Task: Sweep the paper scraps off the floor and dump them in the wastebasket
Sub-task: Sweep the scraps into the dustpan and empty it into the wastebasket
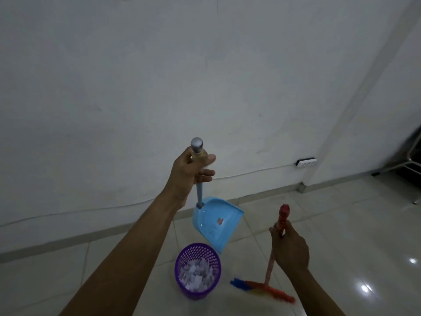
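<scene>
Right hand: my right hand (289, 245), nearest the cam, fingers wrapped tight round the stick of the red long-handled broom (271, 261), a bit below its red top cap.
Broom head: blue, yellow & red bristles down on the tiles, just right of the basket; blurred.
Wastebasket: purple perforated plastic wastebasket (197, 291), upright, btm centre.
Scraps: white paper scraps (196, 273) piled inside the wastebasket.
Dustpan: light-blue plastic long-handled dustpan (216, 222), held up & tilted, lower lip by the basket's far rim; can't tell if touching.
Left hand: my left hand (193, 172) grips the dustpan's yellow grip section, right under the grey end cap; fingertips blurred.
Floor: glossy white tile floor (341, 224) w/ light glints at right.
Wall: white wall (159, 87) w/ grey skirting; white power strip (306, 162) low on it, thin cable running left.
Far right: metal legs, cut off by the frame edge; can't tell what.
</scene>
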